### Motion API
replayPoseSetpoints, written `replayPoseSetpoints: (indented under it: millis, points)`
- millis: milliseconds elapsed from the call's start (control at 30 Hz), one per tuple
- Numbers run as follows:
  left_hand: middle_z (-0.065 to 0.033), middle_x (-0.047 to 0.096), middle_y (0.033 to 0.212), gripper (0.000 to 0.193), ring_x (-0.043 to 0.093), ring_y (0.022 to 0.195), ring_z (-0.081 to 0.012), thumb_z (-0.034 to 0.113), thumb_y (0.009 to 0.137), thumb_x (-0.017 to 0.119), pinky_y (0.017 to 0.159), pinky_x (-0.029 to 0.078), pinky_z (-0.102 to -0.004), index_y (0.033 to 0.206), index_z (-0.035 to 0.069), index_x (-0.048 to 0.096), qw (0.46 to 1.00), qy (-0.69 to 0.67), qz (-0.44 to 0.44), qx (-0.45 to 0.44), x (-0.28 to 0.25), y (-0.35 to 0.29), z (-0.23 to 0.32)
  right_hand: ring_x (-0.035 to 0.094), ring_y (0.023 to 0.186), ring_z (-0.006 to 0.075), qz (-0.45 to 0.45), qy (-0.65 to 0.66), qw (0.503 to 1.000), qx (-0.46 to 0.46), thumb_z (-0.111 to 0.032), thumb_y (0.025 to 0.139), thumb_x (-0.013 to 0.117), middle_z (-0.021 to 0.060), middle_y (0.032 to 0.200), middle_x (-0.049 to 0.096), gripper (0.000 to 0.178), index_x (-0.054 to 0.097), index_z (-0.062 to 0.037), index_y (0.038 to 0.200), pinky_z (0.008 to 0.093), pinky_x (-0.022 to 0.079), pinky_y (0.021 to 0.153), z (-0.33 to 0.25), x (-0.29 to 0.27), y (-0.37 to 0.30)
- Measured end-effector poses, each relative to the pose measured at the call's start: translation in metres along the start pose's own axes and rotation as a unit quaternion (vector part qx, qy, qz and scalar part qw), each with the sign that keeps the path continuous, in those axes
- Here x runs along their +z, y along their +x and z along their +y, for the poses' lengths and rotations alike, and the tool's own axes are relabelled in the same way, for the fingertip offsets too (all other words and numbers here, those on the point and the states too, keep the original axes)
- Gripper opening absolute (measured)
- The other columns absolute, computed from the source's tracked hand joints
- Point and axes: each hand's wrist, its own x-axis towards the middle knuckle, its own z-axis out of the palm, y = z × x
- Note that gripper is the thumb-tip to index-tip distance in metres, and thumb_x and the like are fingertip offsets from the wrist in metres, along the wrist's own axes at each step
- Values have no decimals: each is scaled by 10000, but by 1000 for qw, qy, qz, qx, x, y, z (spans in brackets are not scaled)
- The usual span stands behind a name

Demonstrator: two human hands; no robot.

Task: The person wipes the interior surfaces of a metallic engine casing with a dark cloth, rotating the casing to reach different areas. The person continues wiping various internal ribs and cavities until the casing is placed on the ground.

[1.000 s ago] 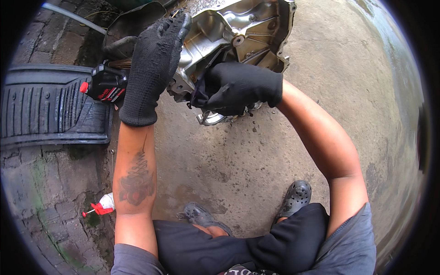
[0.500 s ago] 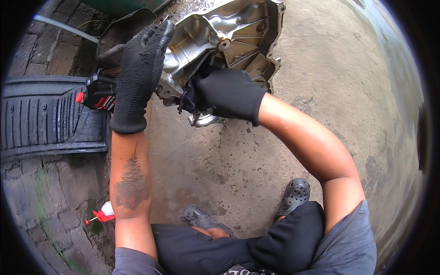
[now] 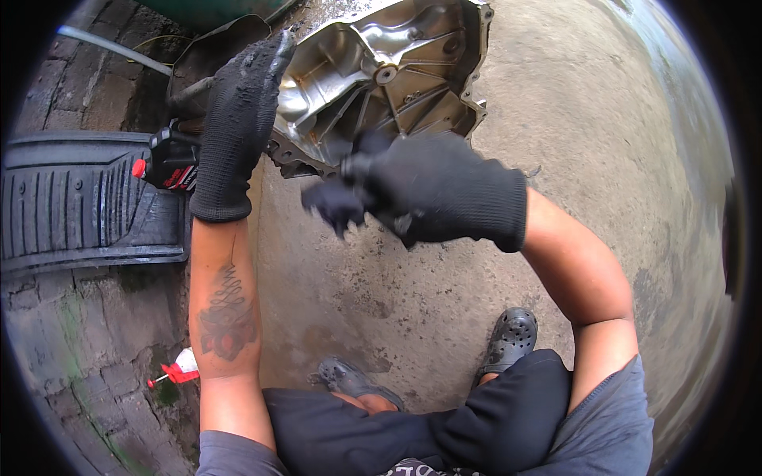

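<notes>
A grey, stained concrete floor (image 3: 429, 309) is seen across the centre and right, flecked with dark spots. Rough grey-brown block paving (image 3: 87, 357), streaked green, is observed at left, partly covered by a black, ribbed mat (image 3: 79, 210). The ground is lit by pale, diffuse light.

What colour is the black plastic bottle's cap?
The cap is red, seen best in the head view.

Compared with half a second ago, the gloved right hand (image 3: 444, 189) and its dark cloth (image 3: 333, 205) are nearer, the hand also farther right, uncovering inner ribs (image 3: 343, 105) of the metal casing (image 3: 361, 54).
</notes>
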Motion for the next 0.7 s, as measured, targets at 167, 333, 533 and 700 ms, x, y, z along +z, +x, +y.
replayPoseSetpoints:
  millis: [167,333,533,700]
  points:
    - [-191,585,1456,529,541,1346,-368,6,949,502,1175,380,-468,1472,48,561,1000,-4,-7,-11,0,9,1,744,702,322,100,-143,983,64,-158,912,656,146,773,727,482,565,-39,1371,434,583,619,8,10,12]
    - [-181,588,1462,552,541,1354,-367,-2,932,523,1175,383,-469,1480,53,557,999,28,-39,-13,-3,7,7,749,704,325,121,-119,985,17,-157,882,687,156,780,736,455,590,3,1297,456,591,616,14,33,45]
    - [-179,599,1449,557,564,1325,-368,-2,928,535,1157,408,-472,1480,63,560,999,31,-11,18,2,5,-4,760,732,331,104,-107,989,20,-146,833,725,178,811,748,313,695,21,1096,459,606,652,12,35,60]
    - [-169,600,1453,549,572,1311,-368,5,936,538,1141,417,-473,1480,75,568,1000,-1,-11,-8,4,6,-6,763,742,336,29,-62,997,29,-143,814,730,182,782,743,190,752,-4,943,459,612,671,1,18,52]
